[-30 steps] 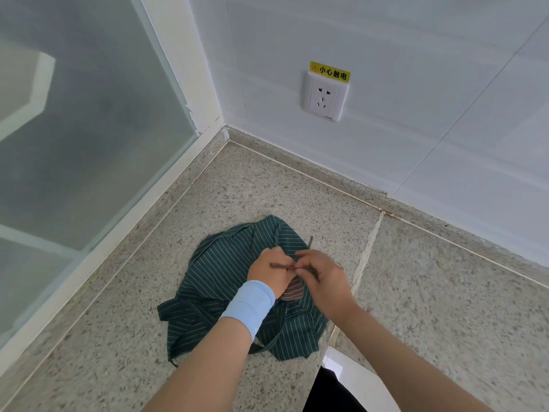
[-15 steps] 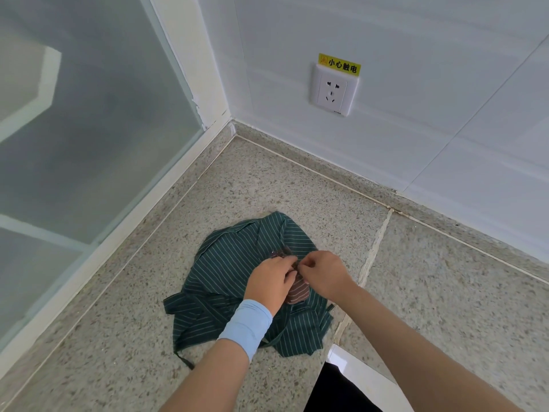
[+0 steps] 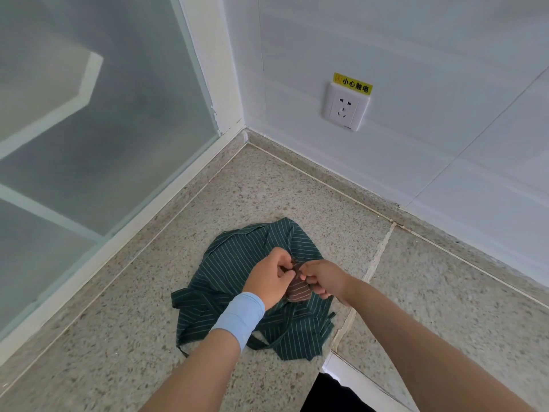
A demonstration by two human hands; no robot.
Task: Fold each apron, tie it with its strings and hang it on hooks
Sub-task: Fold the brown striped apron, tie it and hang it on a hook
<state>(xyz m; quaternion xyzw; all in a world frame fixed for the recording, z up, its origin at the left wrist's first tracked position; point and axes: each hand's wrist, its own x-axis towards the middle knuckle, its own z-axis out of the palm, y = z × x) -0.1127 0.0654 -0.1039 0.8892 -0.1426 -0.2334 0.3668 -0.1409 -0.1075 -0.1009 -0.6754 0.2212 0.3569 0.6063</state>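
Two hands meet over a bundled dark green striped apron [image 3: 234, 263] on a speckled stone surface [image 3: 445, 307]. The left hand [image 3: 271, 276] has curled fingers and pinches a thin brown string [image 3: 295, 265] at its fingertips. The right hand [image 3: 325, 279] is curled too and pinches the same string from the other side, with the knuckles of the two hands almost touching. Whether a knot is formed there I cannot tell; the fingers hide it. A brown striped fabric piece [image 3: 298, 291] shows just under and between the hands, lying on the apron. A light blue wristband [image 3: 239, 318] is on the left wrist.

The apron is crumpled and rounded at the far end, with loose corners spread at the near end. One near corner reaches toward the pale seam [image 3: 375, 263] that runs across the surface, and the right side of the apron lies just beside that seam. A green strap loops out at the near edge.

The surface sits in a corner. A frosted glass panel [image 3: 89, 129] with a white frame bounds the left, and a white tiled wall [image 3: 445, 144] bounds the back. The apron is well apart from both, with bare stone all around it. The surface's front edge [image 3: 356, 379] is near the apron's near corner. On the wall are a white socket [image 3: 346, 107] and a yellow warning label [image 3: 353, 83] above it.
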